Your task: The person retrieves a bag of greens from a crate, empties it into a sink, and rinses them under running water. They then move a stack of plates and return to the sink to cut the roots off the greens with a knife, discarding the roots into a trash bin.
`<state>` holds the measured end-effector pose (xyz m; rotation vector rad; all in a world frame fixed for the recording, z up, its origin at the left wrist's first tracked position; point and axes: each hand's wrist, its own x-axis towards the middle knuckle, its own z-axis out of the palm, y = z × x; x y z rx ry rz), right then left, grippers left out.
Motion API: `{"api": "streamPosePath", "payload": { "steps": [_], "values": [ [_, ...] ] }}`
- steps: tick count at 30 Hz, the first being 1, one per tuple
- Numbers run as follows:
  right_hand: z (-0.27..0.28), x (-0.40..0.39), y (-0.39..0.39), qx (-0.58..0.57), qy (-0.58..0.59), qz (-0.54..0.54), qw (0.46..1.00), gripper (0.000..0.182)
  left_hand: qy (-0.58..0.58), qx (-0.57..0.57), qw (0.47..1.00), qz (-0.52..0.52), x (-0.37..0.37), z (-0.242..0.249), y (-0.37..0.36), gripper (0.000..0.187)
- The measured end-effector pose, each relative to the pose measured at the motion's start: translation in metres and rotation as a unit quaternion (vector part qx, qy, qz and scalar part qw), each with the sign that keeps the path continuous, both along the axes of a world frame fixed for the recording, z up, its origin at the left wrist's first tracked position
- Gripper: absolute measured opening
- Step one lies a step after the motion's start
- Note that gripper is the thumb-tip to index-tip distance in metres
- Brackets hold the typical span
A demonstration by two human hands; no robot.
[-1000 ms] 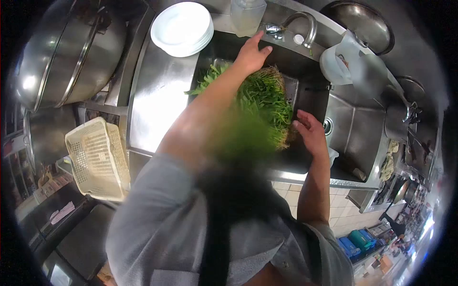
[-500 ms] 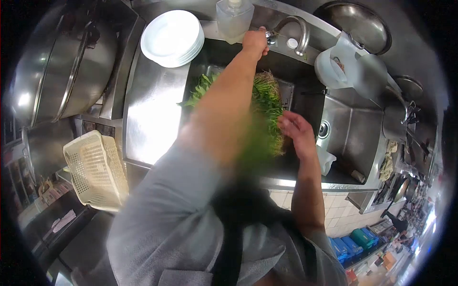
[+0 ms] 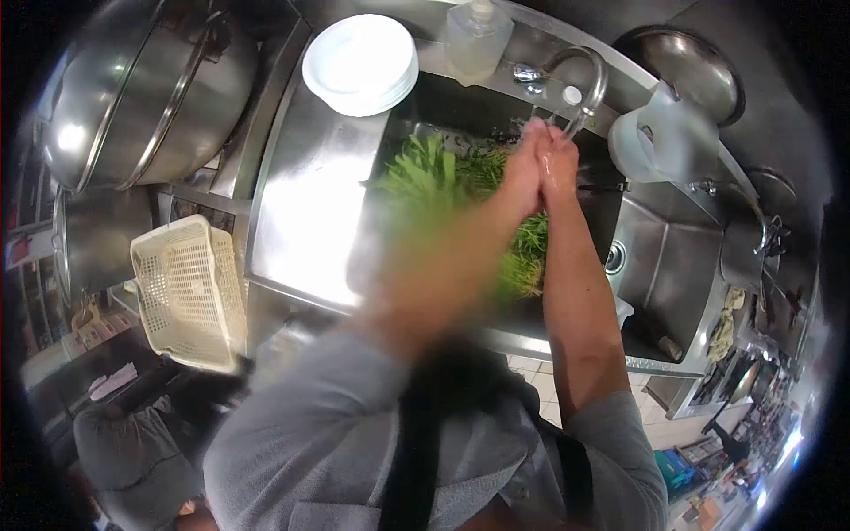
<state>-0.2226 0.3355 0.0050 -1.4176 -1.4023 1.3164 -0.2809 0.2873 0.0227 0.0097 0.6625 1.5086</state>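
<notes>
My left hand (image 3: 521,173) and my right hand (image 3: 558,164) are pressed together below the curved faucet (image 3: 597,75). Both look closed, fingers against each other, with no object showing between them. The skin of my right hand glistens wet, and water splashes at the fingertips. Under my hands, leafy greens (image 3: 425,177) with thin, pale root ends lie in the left basin of the metal sink (image 3: 443,102). My left forearm is blurred and covers part of the greens. The tap lever (image 3: 529,74) sits just beyond my hands.
Stacked white plates (image 3: 359,66) stand on the metal drainboard (image 3: 305,212), beside a clear soap bottle (image 3: 478,40). A white container (image 3: 633,146) stands at the right basin (image 3: 668,239). A cream plastic basket (image 3: 190,292) is on the left. Lower left is another person (image 3: 133,456).
My left hand has left the tap lever and come down to meet my right hand. My right hand has moved up from the greens to the faucet. Water now splashes there.
</notes>
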Motion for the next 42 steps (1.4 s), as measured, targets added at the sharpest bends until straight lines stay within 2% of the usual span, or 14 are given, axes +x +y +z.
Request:
{"api": "streamPosePath", "payload": {
  "steps": [1,2,7,9,11,14,19,25,29,31,32,36,38,42],
  "values": [
    [-0.02,0.01,0.009,0.075,0.031,0.011,0.997,0.022,0.046,0.045,0.998,0.012,0.005,0.003,0.0,0.036],
    [-0.027,0.016,0.014,-0.096,0.289,-0.008,0.952,0.018,0.089,0.043,0.994,0.044,0.015,-0.002,0.005,0.032],
    [0.007,0.004,-0.013,0.033,0.164,-0.033,0.985,0.02,0.066,0.022,0.995,0.074,-0.002,0.01,0.023,0.029],
    [0.026,-0.002,-0.017,0.022,0.093,-0.073,0.993,0.017,0.138,0.026,0.989,-0.035,-0.011,0.012,0.023,0.029],
    [0.042,0.0,-0.021,0.052,0.1,-0.075,0.991,0.014,0.131,0.016,0.988,-0.085,-0.018,0.02,0.011,0.032],
    [0.041,0.012,-0.009,-0.095,0.137,-0.06,0.984,0.013,0.162,-0.005,0.961,-0.224,-0.035,0.026,-0.006,0.045],
    [0.051,0.008,-0.003,-0.075,0.156,0.003,0.985,0.02,0.248,-0.05,0.935,-0.249,-0.071,0.001,-0.027,0.047],
    [0.056,-0.002,0.009,-0.124,0.077,-0.003,0.989,0.026,0.329,-0.073,0.936,-0.101,-0.108,-0.022,-0.042,0.023],
    [0.018,-0.005,0.014,-0.036,-0.156,0.201,0.966,0.047,0.34,-0.123,0.931,-0.048,-0.158,0.022,-0.076,0.028],
    [0.011,-0.02,0.003,-0.204,-0.206,0.244,0.926,0.062,0.316,-0.134,0.939,-0.031,-0.192,0.026,-0.091,0.033],
    [0.019,-0.029,-0.001,-0.311,-0.116,0.239,0.912,0.074,0.324,-0.16,0.932,-0.003,-0.208,0.027,-0.097,0.034],
    [0.018,-0.083,-0.009,-0.254,-0.085,0.209,0.94,0.092,0.322,-0.197,0.924,0.055,-0.288,0.014,-0.099,0.039],
    [0.018,-0.122,-0.005,-0.293,0.027,0.17,0.94,0.098,0.343,-0.201,0.915,0.067,-0.322,0.01,-0.081,0.066],
    [0.028,-0.192,0.009,-0.256,0.077,0.206,0.941,0.107,0.35,-0.231,0.906,0.059,-0.348,0.001,-0.04,0.083]
  ]
}}
